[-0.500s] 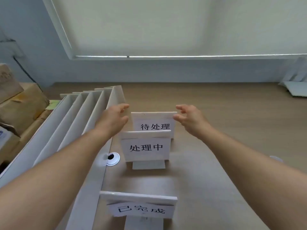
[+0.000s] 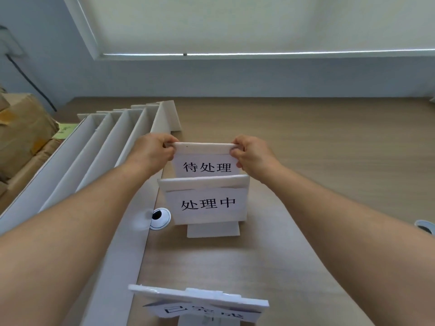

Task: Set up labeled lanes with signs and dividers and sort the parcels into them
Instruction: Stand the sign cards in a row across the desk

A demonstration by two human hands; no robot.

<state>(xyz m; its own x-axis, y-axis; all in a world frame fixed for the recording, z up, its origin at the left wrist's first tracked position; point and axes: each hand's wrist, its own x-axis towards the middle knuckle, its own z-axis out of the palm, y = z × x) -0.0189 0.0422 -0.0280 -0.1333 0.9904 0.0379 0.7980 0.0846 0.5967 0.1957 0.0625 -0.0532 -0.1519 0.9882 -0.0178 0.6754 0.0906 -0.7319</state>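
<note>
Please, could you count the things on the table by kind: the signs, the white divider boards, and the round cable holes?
Signs: 3 (待处理, 处理中, the nearest one)
White divider boards: about 5, edges overlap
Round cable holes: 2 ()
Total: about 10

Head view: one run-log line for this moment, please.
stage: sign setup | left hand + right hand: gripping 待处理 sign top corners | dividers: unplaced
</note>
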